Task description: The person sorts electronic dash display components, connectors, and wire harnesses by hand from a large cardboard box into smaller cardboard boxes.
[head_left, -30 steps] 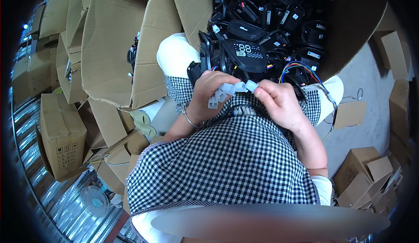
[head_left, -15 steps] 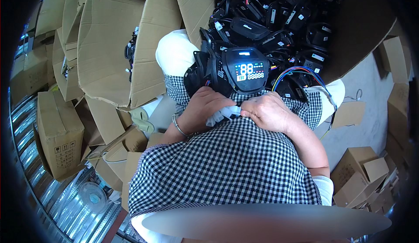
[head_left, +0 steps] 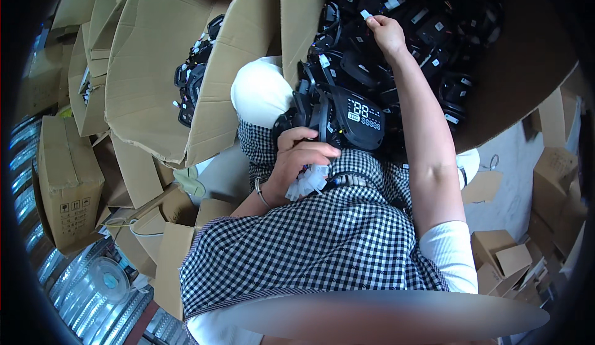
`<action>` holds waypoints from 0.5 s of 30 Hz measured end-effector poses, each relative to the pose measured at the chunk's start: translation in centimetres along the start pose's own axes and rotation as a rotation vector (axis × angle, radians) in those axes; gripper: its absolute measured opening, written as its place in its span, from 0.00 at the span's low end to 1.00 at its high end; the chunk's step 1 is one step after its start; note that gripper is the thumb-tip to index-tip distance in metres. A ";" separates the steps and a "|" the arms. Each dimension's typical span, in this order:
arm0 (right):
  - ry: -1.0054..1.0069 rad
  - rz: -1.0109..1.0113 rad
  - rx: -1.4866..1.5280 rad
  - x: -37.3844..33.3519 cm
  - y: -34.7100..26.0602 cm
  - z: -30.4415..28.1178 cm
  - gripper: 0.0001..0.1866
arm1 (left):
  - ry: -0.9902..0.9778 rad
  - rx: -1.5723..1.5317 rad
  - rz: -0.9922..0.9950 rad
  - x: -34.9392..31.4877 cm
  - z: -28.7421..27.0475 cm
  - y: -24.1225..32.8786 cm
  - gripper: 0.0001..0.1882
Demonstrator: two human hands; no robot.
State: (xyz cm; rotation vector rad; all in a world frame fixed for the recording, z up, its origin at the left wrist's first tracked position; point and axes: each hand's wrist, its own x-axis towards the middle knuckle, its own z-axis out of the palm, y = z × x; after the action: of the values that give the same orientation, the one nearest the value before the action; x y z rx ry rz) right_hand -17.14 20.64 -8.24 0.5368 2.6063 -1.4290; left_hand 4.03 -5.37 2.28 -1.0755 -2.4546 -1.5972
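My left hand is over my lap, its fingers curled round a bunch of translucent white plastic connectors that hang below the palm. Just beyond its fingertips a black display unit leans tilted, with white digits on its face. Other dark units stand against its left side. My right arm reaches far forward, and my right hand pinches a small white connector above the heap of black display units. Any wire behind that connector is lost in the dark heap.
A large cardboard box surrounds the heap. Another open carton at the left holds more black units. A closed carton stands farther left, beside a metal roller conveyor. Smaller opened boxes lie on the floor at the right.
My right hand has left the connector bunch and gone forward to the heap. The display has shifted and tilted, and its bright blue and coloured lights no longer show. The coloured wires are out of sight.
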 end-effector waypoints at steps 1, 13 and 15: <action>0.024 -0.058 -0.008 -0.1 -0.1 0.3 0.15 | -0.001 -0.038 0.029 0.2 0.0 -0.3 0.17; -0.011 -1.144 -0.399 -22.0 -4.7 -3.7 0.11 | 0.263 -0.350 -0.183 2.5 1.3 0.2 0.32; -0.038 -1.147 -0.461 -23.0 -5.0 -3.8 0.12 | 0.201 -0.180 -0.061 3.1 0.8 0.2 0.29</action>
State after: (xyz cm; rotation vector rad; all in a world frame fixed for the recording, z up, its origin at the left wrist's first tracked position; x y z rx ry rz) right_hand 2.68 15.60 4.08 -1.1841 3.1300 -0.8161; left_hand 2.00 -3.01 3.21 -0.8174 -2.2714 -1.8723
